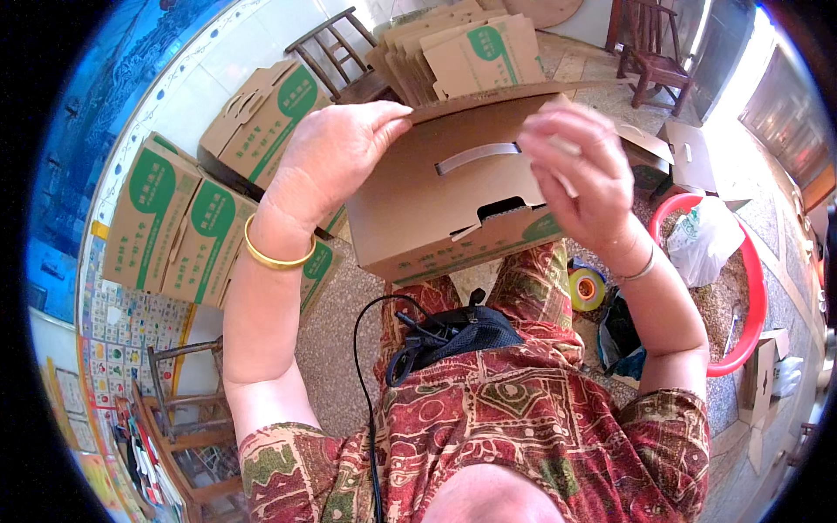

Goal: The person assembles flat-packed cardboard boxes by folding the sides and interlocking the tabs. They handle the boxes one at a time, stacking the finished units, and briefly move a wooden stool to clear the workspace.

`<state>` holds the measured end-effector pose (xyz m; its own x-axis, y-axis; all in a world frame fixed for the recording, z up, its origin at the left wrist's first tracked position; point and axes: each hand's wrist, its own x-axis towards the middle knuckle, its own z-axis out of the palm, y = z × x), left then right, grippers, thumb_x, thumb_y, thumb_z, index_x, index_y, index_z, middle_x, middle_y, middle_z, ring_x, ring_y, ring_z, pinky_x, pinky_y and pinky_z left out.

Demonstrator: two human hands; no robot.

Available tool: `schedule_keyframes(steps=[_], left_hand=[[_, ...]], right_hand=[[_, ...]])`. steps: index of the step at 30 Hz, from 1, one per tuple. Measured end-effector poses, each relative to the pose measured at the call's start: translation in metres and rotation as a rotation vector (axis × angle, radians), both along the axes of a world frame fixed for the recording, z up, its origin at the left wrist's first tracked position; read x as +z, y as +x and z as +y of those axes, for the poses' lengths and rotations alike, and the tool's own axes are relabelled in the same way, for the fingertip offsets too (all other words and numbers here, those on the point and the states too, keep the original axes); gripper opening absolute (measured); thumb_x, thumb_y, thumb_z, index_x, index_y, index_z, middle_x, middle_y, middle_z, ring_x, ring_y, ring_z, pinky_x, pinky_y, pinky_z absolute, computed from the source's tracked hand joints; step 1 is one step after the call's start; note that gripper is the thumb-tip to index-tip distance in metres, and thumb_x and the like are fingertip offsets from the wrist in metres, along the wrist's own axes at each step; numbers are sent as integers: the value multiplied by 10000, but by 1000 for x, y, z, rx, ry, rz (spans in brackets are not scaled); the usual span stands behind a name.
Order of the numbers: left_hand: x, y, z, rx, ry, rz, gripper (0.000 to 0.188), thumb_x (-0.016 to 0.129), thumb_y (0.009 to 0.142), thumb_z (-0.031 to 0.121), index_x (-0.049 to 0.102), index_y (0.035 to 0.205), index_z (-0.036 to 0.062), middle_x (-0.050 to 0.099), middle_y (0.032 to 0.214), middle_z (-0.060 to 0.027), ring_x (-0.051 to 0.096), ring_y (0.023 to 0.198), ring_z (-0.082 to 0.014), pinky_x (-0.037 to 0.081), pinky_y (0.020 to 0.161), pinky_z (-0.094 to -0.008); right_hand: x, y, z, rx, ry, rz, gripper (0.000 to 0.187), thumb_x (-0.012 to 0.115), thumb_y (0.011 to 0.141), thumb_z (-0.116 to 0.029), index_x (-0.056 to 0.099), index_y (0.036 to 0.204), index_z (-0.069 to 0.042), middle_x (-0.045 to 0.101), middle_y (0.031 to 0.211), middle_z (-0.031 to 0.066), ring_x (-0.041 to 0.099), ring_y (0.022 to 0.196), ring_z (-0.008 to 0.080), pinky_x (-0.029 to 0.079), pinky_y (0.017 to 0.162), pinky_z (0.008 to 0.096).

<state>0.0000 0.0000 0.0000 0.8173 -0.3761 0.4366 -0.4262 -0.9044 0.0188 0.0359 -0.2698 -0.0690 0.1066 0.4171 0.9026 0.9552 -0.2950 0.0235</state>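
Observation:
A brown cardboard carton with green printing stands in front of me, close to my knees. Its far flap is raised, and a pale curved carry handle shows on the panel, with a dark cut-out slot nearer me. My left hand, a gold bangle on its wrist, pinches the left end of the raised flap's edge. Near the right end of that flap is my right hand, slightly blurred, its fingers bent and apart from the thumb. I make out nothing held in it.
Printed cartons line the wall at left. Behind my carton lean flattened cardboard sheets. At right sits a red basin with a white plastic bag. A yellow tape roll lies by my knee; a wooden chair stands far back.

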Motion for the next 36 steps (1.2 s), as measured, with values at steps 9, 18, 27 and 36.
schedule_keyframes(steps=[9,18,27,36], left_hand=[[4,7,-1,24,4,-2,245,544,926,318,668,956,109,667,830,-144,636,770,-354,510,650,-424],[0,6,2,23,-8,-63,250,550,920,325,673,948,110,664,823,-145,638,765,-354,510,652,-431],[13,24,20,-78,-112,-41,249,550,923,314,692,969,115,661,829,-154,634,777,-353,499,664,-417],[8,20,8,-21,13,-36,238,557,916,294,674,893,87,656,814,-153,624,754,-358,494,652,-423]], right_hand=[[-49,29,35,7,-343,453,503,644,831,-140,508,1283,35,334,1483,207,412,1299,378,370,1067,409],[-37,36,39,0,-442,502,606,677,807,-149,452,1339,33,245,1528,192,382,1327,370,360,1080,403],[-34,43,44,-62,-445,355,591,674,797,-120,464,1330,25,268,1524,162,371,1330,359,324,1103,418],[-45,50,53,-190,-459,311,643,697,755,-107,451,1335,20,297,1504,157,423,1282,339,370,1064,411]])
